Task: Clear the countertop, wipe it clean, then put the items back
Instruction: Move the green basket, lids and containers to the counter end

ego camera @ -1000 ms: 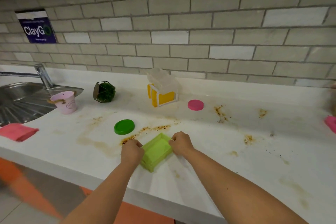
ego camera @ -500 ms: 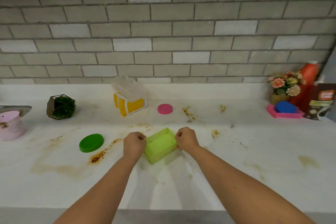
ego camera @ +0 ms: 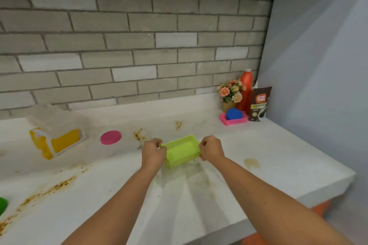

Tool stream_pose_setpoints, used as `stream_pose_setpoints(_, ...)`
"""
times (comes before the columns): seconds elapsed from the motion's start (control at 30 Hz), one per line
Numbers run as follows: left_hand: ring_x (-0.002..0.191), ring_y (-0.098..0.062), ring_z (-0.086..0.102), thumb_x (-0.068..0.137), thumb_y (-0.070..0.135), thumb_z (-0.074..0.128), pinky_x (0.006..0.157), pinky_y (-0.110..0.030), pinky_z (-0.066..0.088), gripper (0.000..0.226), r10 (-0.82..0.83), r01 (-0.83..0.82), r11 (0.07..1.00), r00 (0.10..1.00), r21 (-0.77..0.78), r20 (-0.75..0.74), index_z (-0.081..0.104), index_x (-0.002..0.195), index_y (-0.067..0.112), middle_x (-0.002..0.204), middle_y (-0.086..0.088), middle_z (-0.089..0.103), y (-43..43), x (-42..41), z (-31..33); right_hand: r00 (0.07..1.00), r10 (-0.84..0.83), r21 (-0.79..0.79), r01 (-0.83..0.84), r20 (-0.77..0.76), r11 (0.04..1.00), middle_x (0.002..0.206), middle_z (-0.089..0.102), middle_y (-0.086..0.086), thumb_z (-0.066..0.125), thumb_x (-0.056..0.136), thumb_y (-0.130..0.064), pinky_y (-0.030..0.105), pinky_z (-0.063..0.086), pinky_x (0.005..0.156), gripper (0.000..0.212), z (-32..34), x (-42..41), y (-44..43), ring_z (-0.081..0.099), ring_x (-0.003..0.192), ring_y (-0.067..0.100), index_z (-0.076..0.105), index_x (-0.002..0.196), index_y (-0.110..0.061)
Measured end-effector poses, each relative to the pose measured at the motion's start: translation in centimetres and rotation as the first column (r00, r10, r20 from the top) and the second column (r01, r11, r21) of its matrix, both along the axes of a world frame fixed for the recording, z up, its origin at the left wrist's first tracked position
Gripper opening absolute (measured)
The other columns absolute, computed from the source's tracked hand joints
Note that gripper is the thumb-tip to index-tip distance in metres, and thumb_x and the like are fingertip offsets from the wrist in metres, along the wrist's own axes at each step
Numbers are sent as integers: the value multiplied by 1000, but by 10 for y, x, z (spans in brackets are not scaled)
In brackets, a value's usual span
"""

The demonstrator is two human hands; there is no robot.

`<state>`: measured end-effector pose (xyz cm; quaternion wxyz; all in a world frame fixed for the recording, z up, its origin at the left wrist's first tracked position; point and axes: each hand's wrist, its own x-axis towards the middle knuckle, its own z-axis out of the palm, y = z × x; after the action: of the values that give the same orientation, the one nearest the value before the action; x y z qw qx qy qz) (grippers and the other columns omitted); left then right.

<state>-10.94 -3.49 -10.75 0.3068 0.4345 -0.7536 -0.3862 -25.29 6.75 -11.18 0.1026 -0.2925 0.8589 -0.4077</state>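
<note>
A lime-green rectangular tray [ego camera: 182, 150] is held just above the white countertop [ego camera: 268, 157], near its middle. My left hand [ego camera: 153, 152] grips the tray's left end and my right hand [ego camera: 211, 148] grips its right end, fingers curled over the rim. A pink round lid [ego camera: 110, 137] lies to the left, and a yellow box with a clear lid [ego camera: 57, 137] stands beyond it. Part of a green lid [ego camera: 3, 206] shows at the left edge. Brown stains and crumbs streak the countertop.
In the far right corner stand a pink tray [ego camera: 234, 121] with a blue lid [ego camera: 234, 114], a small flower pot [ego camera: 231, 95], a red bottle [ego camera: 246, 89] and a dark pouch [ego camera: 259, 103]. A grey wall closes the right side; the counter ends at right.
The view has swung right, away from the sink. Both hands have carried the green tray rightward along the counter, keeping the same grip on its ends.
</note>
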Motion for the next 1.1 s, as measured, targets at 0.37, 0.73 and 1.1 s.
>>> stream_pose_setpoints(0.37,105,-32,57,87,9,55,89,-32,42,37,-79,83,991,996,104,-42,54,122,0,113,-18,62,78,-154,-4,991,-136,22,136,2,990,90,67,27,44,85,4,47,58,66,21,-8,-146,89,68,75,40,56,70,-3)
stream_pose_setpoints(0.73,84,-26,58,87,8,53,90,-43,51,19,-194,220,941,973,258,-121,64,100,0,87,-10,61,90,-256,-20,970,-236,24,234,59,972,75,61,18,42,81,8,44,58,66,25,-19,-246,106,66,69,38,51,63,-6)
stream_pose_setpoints(1.1,79,-26,56,87,8,52,89,-46,51,17,-275,302,883,953,360,-123,63,77,16,83,-10,62,62,-325,-40,937,-323,13,324,131,946,97,64,21,42,83,6,30,51,74,34,-38,-305,83,61,91,34,62,110,1)
